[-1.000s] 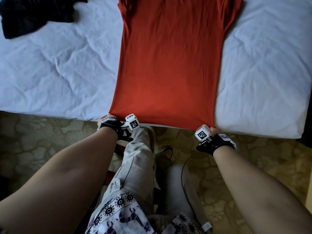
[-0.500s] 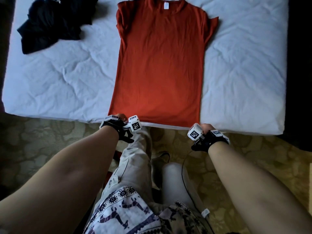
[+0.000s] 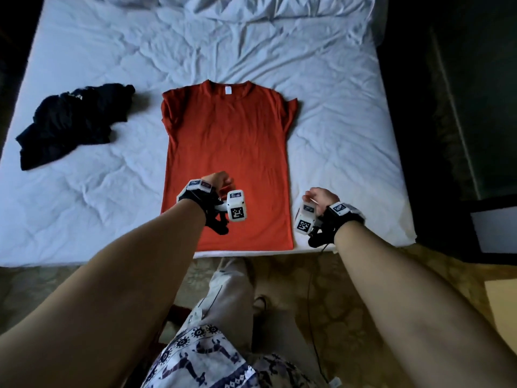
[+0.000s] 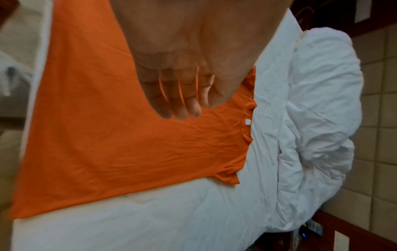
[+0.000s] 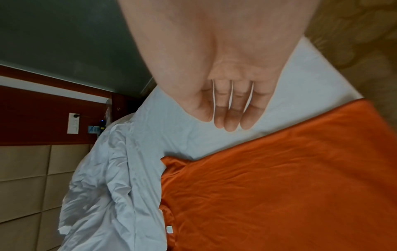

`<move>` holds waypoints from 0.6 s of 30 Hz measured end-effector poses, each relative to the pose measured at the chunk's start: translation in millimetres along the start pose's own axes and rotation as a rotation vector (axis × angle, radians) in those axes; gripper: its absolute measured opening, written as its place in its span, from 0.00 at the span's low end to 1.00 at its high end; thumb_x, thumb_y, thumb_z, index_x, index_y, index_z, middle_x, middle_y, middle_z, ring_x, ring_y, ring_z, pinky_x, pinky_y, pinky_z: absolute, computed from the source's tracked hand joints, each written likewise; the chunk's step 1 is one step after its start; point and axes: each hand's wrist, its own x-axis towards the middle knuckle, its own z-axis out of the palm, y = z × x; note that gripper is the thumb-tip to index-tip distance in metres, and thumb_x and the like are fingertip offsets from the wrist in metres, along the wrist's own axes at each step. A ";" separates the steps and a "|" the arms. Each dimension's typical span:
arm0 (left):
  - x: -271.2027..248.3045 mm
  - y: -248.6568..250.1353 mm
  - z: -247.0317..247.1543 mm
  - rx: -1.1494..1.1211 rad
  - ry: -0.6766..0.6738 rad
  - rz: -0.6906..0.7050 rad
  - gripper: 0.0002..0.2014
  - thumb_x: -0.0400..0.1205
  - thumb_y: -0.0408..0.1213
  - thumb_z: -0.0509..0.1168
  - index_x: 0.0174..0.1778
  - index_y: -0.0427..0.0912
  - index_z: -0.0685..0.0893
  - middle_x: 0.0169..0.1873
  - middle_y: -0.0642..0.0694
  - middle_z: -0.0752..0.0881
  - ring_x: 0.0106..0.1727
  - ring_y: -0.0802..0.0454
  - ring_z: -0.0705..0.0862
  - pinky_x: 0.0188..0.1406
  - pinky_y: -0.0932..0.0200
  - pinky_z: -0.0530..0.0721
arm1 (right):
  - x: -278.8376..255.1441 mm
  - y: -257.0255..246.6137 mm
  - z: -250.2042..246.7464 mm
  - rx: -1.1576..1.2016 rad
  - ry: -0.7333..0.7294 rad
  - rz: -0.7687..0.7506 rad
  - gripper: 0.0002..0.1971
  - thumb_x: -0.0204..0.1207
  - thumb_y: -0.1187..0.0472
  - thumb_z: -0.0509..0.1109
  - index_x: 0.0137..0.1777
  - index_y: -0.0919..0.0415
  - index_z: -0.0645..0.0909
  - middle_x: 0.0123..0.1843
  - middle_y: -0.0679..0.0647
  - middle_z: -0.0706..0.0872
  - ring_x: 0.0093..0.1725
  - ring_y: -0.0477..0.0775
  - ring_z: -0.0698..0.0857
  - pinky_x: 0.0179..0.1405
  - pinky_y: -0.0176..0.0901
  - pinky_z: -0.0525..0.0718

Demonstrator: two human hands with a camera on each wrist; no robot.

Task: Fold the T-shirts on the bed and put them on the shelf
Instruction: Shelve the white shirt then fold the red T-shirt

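An orange-red T-shirt (image 3: 228, 163) lies spread flat on the white bed (image 3: 84, 197), collar at the far end, hem at the near edge. My left hand (image 3: 219, 179) hovers above the shirt's lower left part, fingers loosely extended and holding nothing; the left wrist view shows the hand (image 4: 182, 101) over the T-shirt (image 4: 107, 144). My right hand (image 3: 317, 196) hangs over the sheet just right of the shirt's lower edge, also empty. In the right wrist view that hand (image 5: 229, 115) has relaxed fingers above the sheet beside the T-shirt (image 5: 290, 178). A crumpled black T-shirt (image 3: 72, 121) lies at the bed's left.
A bunched white duvet (image 3: 265, 23) fills the far end of the bed. Patterned carpet (image 3: 42, 289) lies below the near edge, where my legs (image 3: 232, 298) stand. A dark wall and furniture (image 3: 461, 107) border the right side. No shelf is in view.
Both hands have let go of the shirt's hem corners and lifted over the bed. The head view has pulled back, showing the whole shirt and the duvet.
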 end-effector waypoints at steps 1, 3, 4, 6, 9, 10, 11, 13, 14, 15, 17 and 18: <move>6.3 12.4 3.8 -0.018 -0.003 0.009 0.14 0.81 0.32 0.59 0.28 0.40 0.75 0.18 0.46 0.81 0.28 0.51 0.79 0.31 0.60 0.75 | 2.0 -10.2 5.4 0.020 -0.002 -0.010 0.10 0.80 0.69 0.63 0.37 0.62 0.76 0.33 0.54 0.82 0.34 0.49 0.83 0.35 0.47 0.78; 21.5 38.7 11.7 -0.062 0.008 0.011 0.11 0.81 0.33 0.62 0.32 0.38 0.80 0.24 0.45 0.85 0.32 0.49 0.84 0.36 0.55 0.79 | 13.4 -31.2 17.5 0.033 -0.009 -0.030 0.10 0.80 0.68 0.63 0.36 0.62 0.76 0.30 0.52 0.83 0.32 0.49 0.83 0.35 0.44 0.76; 31.2 51.9 15.2 -0.068 -0.002 0.016 0.10 0.81 0.32 0.63 0.33 0.37 0.81 0.28 0.44 0.86 0.33 0.48 0.85 0.38 0.53 0.80 | 20.3 -41.4 24.4 0.023 -0.014 -0.031 0.10 0.80 0.68 0.63 0.36 0.62 0.76 0.29 0.52 0.83 0.32 0.50 0.83 0.36 0.44 0.75; 54.7 77.0 23.6 -0.043 -0.026 0.006 0.09 0.81 0.33 0.63 0.35 0.36 0.82 0.32 0.43 0.86 0.35 0.47 0.85 0.44 0.51 0.80 | 40.1 -62.3 39.6 0.021 -0.011 -0.025 0.10 0.81 0.68 0.63 0.37 0.62 0.76 0.32 0.53 0.84 0.35 0.52 0.83 0.37 0.45 0.76; 89.5 109.8 35.5 -0.002 -0.027 0.008 0.08 0.81 0.35 0.63 0.38 0.37 0.82 0.35 0.44 0.86 0.37 0.45 0.85 0.40 0.53 0.82 | 74.9 -89.9 59.8 0.024 0.003 0.006 0.08 0.81 0.68 0.62 0.40 0.63 0.76 0.38 0.55 0.82 0.38 0.52 0.83 0.38 0.46 0.82; 102.6 121.6 39.8 0.004 -0.019 0.030 0.07 0.81 0.35 0.63 0.39 0.38 0.82 0.36 0.44 0.86 0.37 0.46 0.85 0.36 0.54 0.83 | 87.2 -99.7 67.6 0.017 0.002 0.017 0.07 0.81 0.67 0.62 0.41 0.63 0.76 0.38 0.54 0.82 0.38 0.52 0.83 0.39 0.46 0.82; 115.2 130.9 44.5 0.015 -0.005 0.057 0.07 0.82 0.35 0.63 0.39 0.39 0.81 0.36 0.44 0.85 0.36 0.47 0.85 0.33 0.55 0.84 | 97.3 -106.6 74.3 0.010 -0.001 0.021 0.07 0.82 0.67 0.62 0.42 0.63 0.76 0.39 0.54 0.82 0.38 0.52 0.83 0.39 0.46 0.83; 141.4 149.5 55.9 0.046 0.006 0.091 0.07 0.84 0.35 0.62 0.40 0.41 0.79 0.36 0.45 0.84 0.34 0.50 0.84 0.30 0.56 0.84 | 120.2 -121.0 86.1 -0.010 -0.001 0.012 0.07 0.82 0.66 0.62 0.42 0.62 0.77 0.39 0.54 0.82 0.39 0.51 0.84 0.40 0.45 0.83; 153.0 157.3 62.0 0.060 0.011 0.100 0.07 0.84 0.35 0.61 0.40 0.41 0.78 0.35 0.45 0.83 0.34 0.50 0.83 0.31 0.56 0.84 | 130.2 -127.2 90.8 -0.029 -0.004 0.004 0.07 0.82 0.66 0.62 0.42 0.61 0.77 0.39 0.53 0.82 0.39 0.51 0.84 0.42 0.45 0.83; 168.0 164.7 69.5 0.076 0.019 0.108 0.07 0.85 0.35 0.61 0.40 0.40 0.78 0.34 0.45 0.83 0.33 0.50 0.82 0.33 0.55 0.83 | 144.9 -132.6 95.0 -0.050 -0.006 -0.003 0.07 0.82 0.65 0.62 0.42 0.61 0.77 0.40 0.53 0.82 0.40 0.50 0.84 0.43 0.45 0.83; 194.7 176.0 84.5 0.110 0.035 0.117 0.09 0.85 0.33 0.60 0.38 0.41 0.77 0.33 0.44 0.82 0.31 0.49 0.81 0.36 0.54 0.82 | 170.2 -142.6 102.1 -0.081 -0.023 -0.008 0.07 0.82 0.64 0.62 0.42 0.59 0.78 0.41 0.52 0.83 0.42 0.49 0.84 0.40 0.43 0.82; 204.5 178.7 90.3 0.131 0.042 0.122 0.10 0.84 0.33 0.59 0.37 0.41 0.76 0.32 0.44 0.81 0.31 0.49 0.80 0.36 0.55 0.82 | 179.7 -146.0 104.3 -0.098 -0.031 -0.008 0.07 0.82 0.64 0.63 0.42 0.58 0.79 0.40 0.52 0.83 0.42 0.48 0.84 0.37 0.42 0.81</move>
